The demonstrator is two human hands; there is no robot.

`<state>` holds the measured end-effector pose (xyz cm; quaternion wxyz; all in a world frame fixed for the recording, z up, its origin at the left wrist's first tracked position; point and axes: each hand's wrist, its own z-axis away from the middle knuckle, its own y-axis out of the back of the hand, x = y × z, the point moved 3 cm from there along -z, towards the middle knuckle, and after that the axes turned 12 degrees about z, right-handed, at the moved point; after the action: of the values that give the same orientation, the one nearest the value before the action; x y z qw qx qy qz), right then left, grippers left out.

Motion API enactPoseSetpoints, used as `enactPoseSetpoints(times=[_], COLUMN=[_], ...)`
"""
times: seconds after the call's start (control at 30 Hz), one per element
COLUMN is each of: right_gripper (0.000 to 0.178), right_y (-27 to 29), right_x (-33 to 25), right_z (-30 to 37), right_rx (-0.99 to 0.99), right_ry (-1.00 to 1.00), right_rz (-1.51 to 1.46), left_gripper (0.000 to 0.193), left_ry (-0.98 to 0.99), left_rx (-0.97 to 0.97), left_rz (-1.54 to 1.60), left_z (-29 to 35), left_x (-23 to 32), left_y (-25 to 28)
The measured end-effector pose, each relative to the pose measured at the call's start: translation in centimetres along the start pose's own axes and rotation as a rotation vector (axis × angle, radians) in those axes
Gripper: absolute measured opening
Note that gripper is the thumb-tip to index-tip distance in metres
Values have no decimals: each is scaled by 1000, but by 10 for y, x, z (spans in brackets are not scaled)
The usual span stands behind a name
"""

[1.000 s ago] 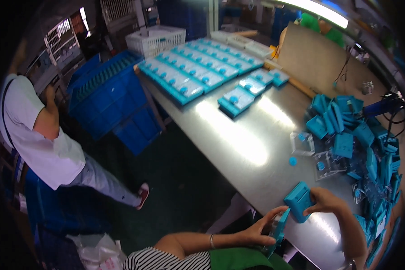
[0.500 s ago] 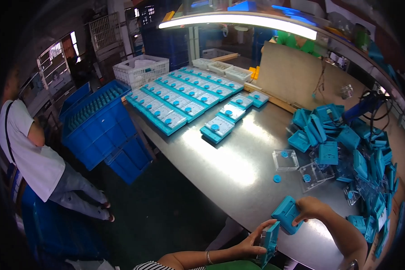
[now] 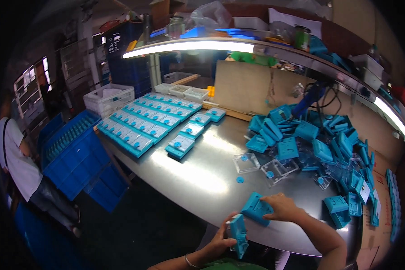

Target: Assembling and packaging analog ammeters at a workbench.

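Observation:
My left hand is closed around a teal plastic case, held on edge just off the table's near edge. A clear part shows on that case's left side. My right hand grips another teal plastic housing, its fingers over the right end; it lies tilted on or just above the metal tabletop. Beyond these lie a small teal disc, a clear square cover and a clear cover with a teal knob.
A heap of teal housings and clear parts covers the right side. Rows of assembled cases fill the far left, with several more beside them. Blue crates and a person are left of the table. A lamp hangs above.
The view has swung right, so the table's contents appear farther left. Both hands keep hold of the same teal pieces. The left hand's case still stands on edge.

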<state>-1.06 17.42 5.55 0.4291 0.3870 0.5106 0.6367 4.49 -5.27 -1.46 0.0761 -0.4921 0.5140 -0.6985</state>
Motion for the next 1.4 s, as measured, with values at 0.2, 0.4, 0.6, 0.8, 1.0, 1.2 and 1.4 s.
enactPoseSetpoints(times=[0.2,0.4,0.6,0.8,1.0,1.2,1.4], right_gripper=[69,69,65,64,39,16,13], right_y=[-28,-22,-50,-53,-43,15,-7], right_x=[-14,-2,18,4,27,36,22], right_z=[18,56,110,115,138,134,92], right_rx=[271,248,384,345,757,1294,1154], right_ry=[-131,-230,-289,-243,-366,-231,-104], right_rz=[-77,-231,-236,-314,-449,-1475,-1529], left_gripper=[99,96,98,92,78,74,72], left_ry=[-65,-78,-59,-4,51,54,124], left_rx=[-61,-108,-111,-282,-225,-171,-173], left_rz=[-45,-94,-42,146,305,321,327], left_z=[-14,-31,-44,-91,-130,-147,-151], left_x=[3,6,2,-11,-28,-24,-32], left_y=[-3,-13,-14,-46,-32,-45,-40])
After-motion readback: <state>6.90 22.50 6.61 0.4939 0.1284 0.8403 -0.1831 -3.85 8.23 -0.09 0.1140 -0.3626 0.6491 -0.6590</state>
